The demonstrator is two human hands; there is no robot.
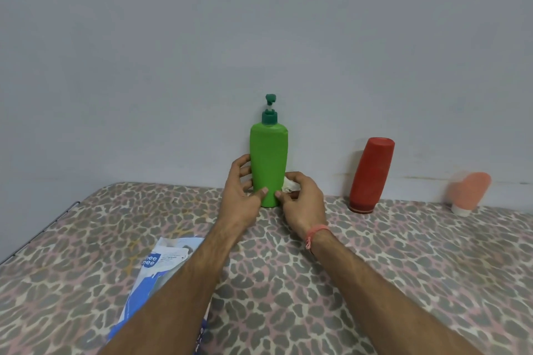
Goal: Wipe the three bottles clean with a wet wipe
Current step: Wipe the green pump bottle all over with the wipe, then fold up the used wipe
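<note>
Upright at twelve o'clock on the bed (375,268), the smooth, probably slippery green pump bottle (268,164) is steadied low by the left hand (240,190) curled round it, while the right hand (302,199) pinches the soft wet wipe (289,184).

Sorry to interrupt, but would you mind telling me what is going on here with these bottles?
A person is wiping bottles on a patterned bed. The left hand holds the upright green bottle near its base, while the right hand presses a white wipe against its lower side. The red bottle and the pink tube stand untouched to the right by the wall. A wipes pack lies nearer the person.
</note>
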